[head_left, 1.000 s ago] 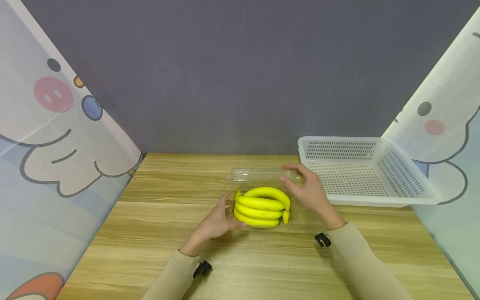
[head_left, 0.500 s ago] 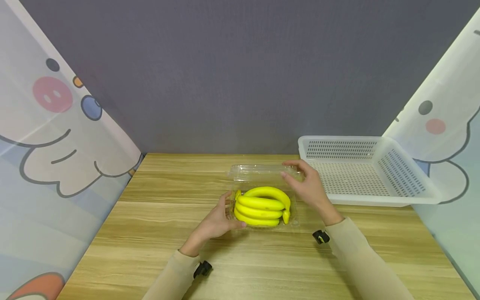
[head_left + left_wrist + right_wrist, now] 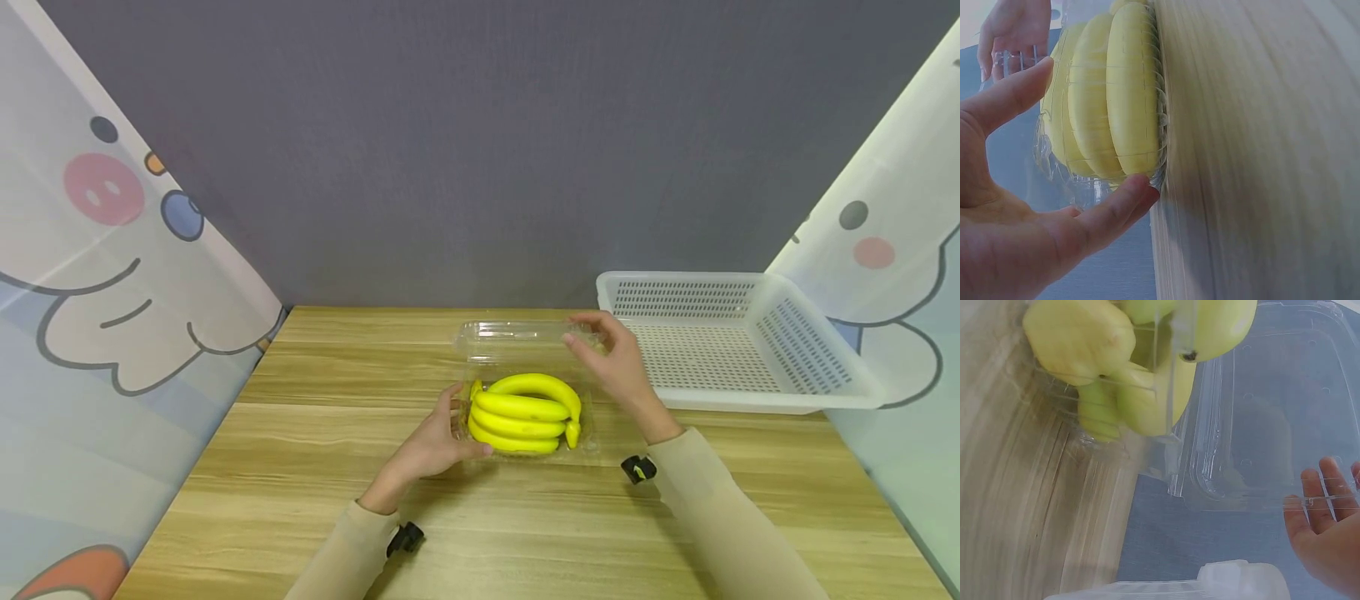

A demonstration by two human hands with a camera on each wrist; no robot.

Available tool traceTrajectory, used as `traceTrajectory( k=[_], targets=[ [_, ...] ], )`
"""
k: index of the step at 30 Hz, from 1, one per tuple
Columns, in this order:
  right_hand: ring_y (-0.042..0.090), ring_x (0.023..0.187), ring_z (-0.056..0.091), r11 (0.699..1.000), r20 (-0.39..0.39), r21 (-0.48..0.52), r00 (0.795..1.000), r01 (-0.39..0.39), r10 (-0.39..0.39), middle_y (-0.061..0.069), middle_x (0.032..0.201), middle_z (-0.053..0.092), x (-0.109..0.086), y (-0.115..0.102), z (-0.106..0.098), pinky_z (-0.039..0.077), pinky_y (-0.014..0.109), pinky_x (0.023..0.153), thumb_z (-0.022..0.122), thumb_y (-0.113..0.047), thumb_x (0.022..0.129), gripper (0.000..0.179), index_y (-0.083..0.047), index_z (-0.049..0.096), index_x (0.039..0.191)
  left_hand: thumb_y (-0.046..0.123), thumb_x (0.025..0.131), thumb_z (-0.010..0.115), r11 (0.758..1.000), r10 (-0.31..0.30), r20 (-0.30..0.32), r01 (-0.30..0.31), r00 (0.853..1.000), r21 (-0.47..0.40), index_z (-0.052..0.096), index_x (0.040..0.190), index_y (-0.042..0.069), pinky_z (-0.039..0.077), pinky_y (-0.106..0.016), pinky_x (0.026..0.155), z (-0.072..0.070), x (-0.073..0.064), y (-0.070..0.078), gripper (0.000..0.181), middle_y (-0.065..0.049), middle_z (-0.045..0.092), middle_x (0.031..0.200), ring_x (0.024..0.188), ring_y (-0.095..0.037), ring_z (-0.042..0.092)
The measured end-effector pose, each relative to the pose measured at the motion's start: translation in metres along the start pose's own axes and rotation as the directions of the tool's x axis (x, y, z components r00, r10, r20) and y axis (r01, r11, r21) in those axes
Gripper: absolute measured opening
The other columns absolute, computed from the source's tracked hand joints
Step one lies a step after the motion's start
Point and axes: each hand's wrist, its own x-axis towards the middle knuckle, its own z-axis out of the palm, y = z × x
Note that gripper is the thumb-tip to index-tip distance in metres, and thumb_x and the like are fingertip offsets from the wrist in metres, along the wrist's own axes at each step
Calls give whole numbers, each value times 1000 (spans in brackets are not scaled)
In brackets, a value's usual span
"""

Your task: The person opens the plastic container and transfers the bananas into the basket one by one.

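Note:
A bunch of yellow bananas (image 3: 521, 423) lies in the base of a clear plastic clamshell box (image 3: 590, 442) on the table. At the box's left end, my left hand (image 3: 431, 446) grips the base between thumb and fingers; the left wrist view shows a thumb (image 3: 1019, 94) at the upper rim and fingertips (image 3: 1130, 187) low on the wall. The hinged lid (image 3: 517, 335) stands raised behind the bananas. My right hand (image 3: 618, 367) holds the lid's right edge, fingers behind it and thumb in front. Seen from the right wrist, the fingers (image 3: 1313, 500) overlap the clear rim.
A white perforated basket (image 3: 738, 400) stands at the back right, close beside my right hand. A grey panel (image 3: 480, 158) rises behind the wooden table (image 3: 300, 467). Cartoon-printed sheets (image 3: 97, 275) flank both sides.
The right hand has shifted slightly away from me, and the lid's free edge has moved back with it. The left hand, the box base and the bananas have stayed in place.

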Motion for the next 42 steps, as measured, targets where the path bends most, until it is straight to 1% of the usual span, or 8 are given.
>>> traceTrajectory(
  k=[9, 14, 19, 26, 32, 35, 38, 42],
  targets=[
    [8, 104, 57, 1000, -12, 18, 1000, 9, -9, 23, 122, 65, 7, -2, -4, 45, 20, 87, 67, -2, 96, 29, 6, 64, 124, 33, 76, 90, 1000, -9, -6, 9, 1000, 7, 13, 161, 8, 43, -60, 106, 1, -1, 0, 118, -29, 35, 155, 136, -44, 45],
    [7, 103, 57, 1000, -16, 0, 1000, -19, 19, 20, 122, 65, 9, -2, -5, 46, 19, 84, 67, -6, 97, 29, 4, 64, 124, 32, 77, 90, 1000, -12, -7, 12, 1000, 4, 12, 161, 8, 43, -60, 106, 1, -1, 0, 117, -29, 35, 155, 137, -44, 45],
    [6, 104, 57, 998, -14, -6, 998, -66, 66, 19, 125, 64, 13, -1, -5, 46, 20, 86, 66, -11, 98, 32, 5, 62, 127, 32, 76, 90, 1000, -3, -10, 3, 1000, 1, 12, 161, 8, 42, -62, 106, 1, -1, 0, 117, -30, 35, 154, 136, -45, 45],
    [8, 106, 57, 992, -7, -9, 992, -127, 127, 15, 128, 64, 15, 3, -5, 44, 25, 94, 66, -18, 100, 36, 1, 62, 129, 32, 76, 90, 1000, 12, -6, -12, 1000, 5, 12, 161, 7, 43, -62, 106, 1, -1, -1, 118, -30, 34, 155, 136, -46, 45],
    [12, 100, 59, 985, 6, -20, 985, -171, 171, 14, 127, 63, 16, 8, -6, 47, 30, 91, 65, -26, 101, 41, -1, 60, 133, 31, 78, 89, 1000, 22, 6, -22, 1000, 0, 11, 161, 8, 44, -61, 105, 1, -2, 0, 117, -30, 34, 155, 137, -45, 45],
    [17, 100, 58, 979, -6, -51, 980, -197, 197, 13, 125, 64, 18, 10, -6, 47, 33, 88, 65, -33, 101, 43, -3, 61, 133, 31, 78, 89, 1000, 28, 10, -28, 1000, -3, 10, 161, 7, 44, -61, 105, 1, -3, -1, 117, -30, 33, 156, 137, -45, 44],
    [19, 101, 57, 972, -22, -59, 974, -226, 225, 14, 122, 63, 20, 10, -6, 46, 35, 89, 64, -37, 101, 45, -4, 61, 132, 32, 79, 89, 1000, 32, 11, -32, 999, -1, 10, 161, 7, 44, -61, 105, 1, -2, -1, 117, -30, 33, 156, 137, -45, 44],
    [17, 105, 57, 966, -24, -32, 966, -256, 256, 16, 123, 63, 23, 9, -6, 45, 38, 96, 63, -37, 101, 47, -3, 60, 134, 33, 78, 89, 1000, 28, 11, -28, 1000, 1, 10, 161, 7, 45, -61, 104, 1, -2, -1, 117, -30, 34, 155, 137, -44, 45]
  ],
)
